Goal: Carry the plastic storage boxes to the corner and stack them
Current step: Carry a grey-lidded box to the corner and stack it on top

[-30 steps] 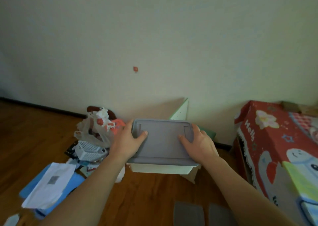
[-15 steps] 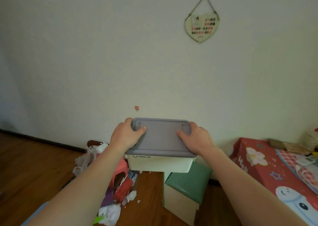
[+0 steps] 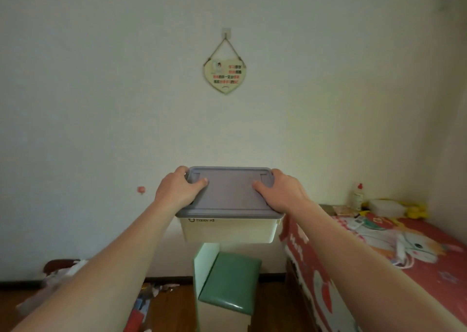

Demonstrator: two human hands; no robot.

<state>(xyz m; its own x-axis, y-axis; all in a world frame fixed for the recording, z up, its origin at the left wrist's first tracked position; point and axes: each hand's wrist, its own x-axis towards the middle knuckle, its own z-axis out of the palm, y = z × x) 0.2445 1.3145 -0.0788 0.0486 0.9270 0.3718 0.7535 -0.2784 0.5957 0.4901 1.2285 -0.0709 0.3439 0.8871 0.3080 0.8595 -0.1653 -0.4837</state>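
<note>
A person holds a cream plastic storage box [image 3: 228, 230] with a grey lid [image 3: 228, 192] out in front at arm's length, off the floor. The left hand [image 3: 177, 189] and right hand [image 3: 284, 192] grip its two short ends, fingers wrapped over the edges, thumbs on the lid. Below it stands a green-topped stool [image 3: 230, 281]. A heart-shaped plaque [image 3: 225, 75] hangs on the wall above; a red-covered bed [image 3: 417, 256] lies right.

Two bare forearms, no sleeves in view, left hand [image 3: 177, 190] and right hand [image 3: 283, 192] uncovered, no gloves, rings, watch or bands visible, short plain nails
</note>
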